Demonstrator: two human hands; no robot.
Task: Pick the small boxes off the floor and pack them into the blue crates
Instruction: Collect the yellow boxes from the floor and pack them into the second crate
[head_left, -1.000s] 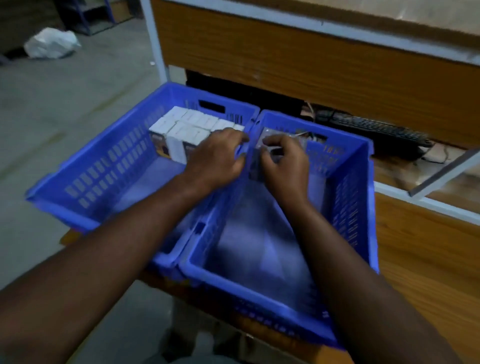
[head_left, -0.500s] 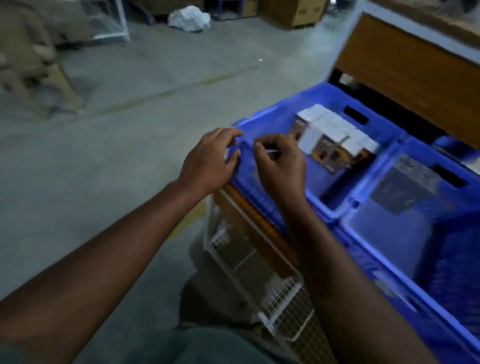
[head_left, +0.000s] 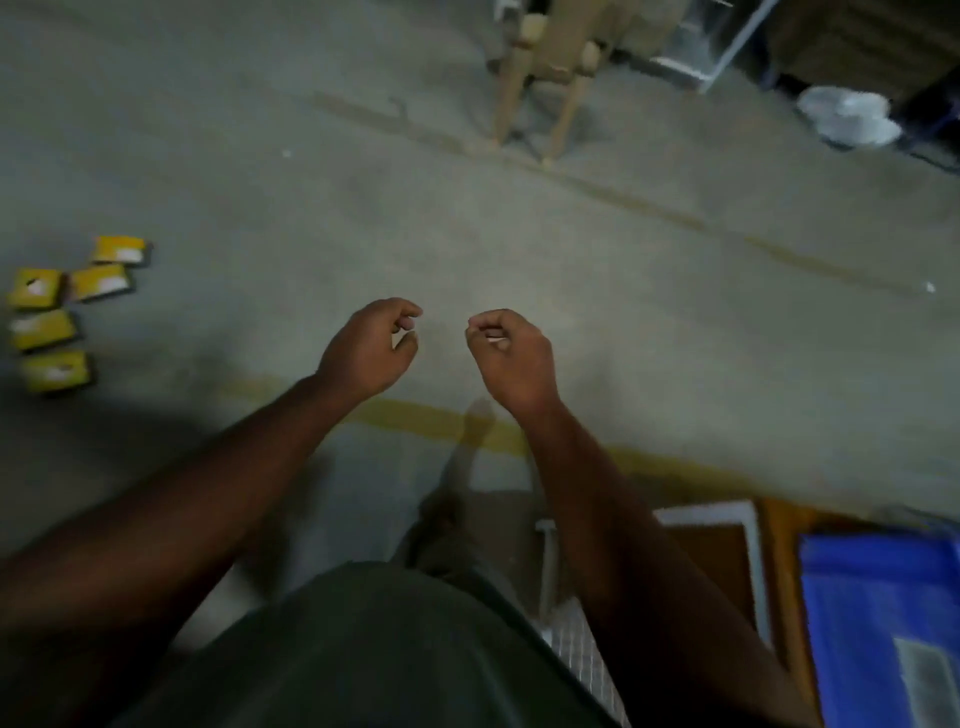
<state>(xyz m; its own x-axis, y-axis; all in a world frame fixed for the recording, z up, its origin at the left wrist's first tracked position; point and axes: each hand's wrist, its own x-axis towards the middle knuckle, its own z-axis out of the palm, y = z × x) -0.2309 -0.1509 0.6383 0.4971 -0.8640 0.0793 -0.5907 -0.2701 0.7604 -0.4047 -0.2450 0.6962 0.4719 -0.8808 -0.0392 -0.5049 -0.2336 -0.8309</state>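
Several small yellow boxes (head_left: 49, 306) lie on the grey floor at the far left of the head view. My left hand (head_left: 371, 348) and my right hand (head_left: 511, 358) hang side by side above bare floor in the middle, fingers loosely curled, holding nothing. Both are well to the right of the boxes. One blue crate (head_left: 852, 597) shows at the bottom right corner on a wooden table; its contents are mostly out of view.
A yellow line (head_left: 441, 423) crosses the floor under my hands. A wooden chair (head_left: 540, 78) stands at the top middle, and a white bag (head_left: 852, 117) lies at the top right. A white wire rack (head_left: 576, 639) sits beside the table.
The view has swung left from the crates to the floor. Both hands have left the crates and now hang empty over the floor. The yellow boxes have come into view.
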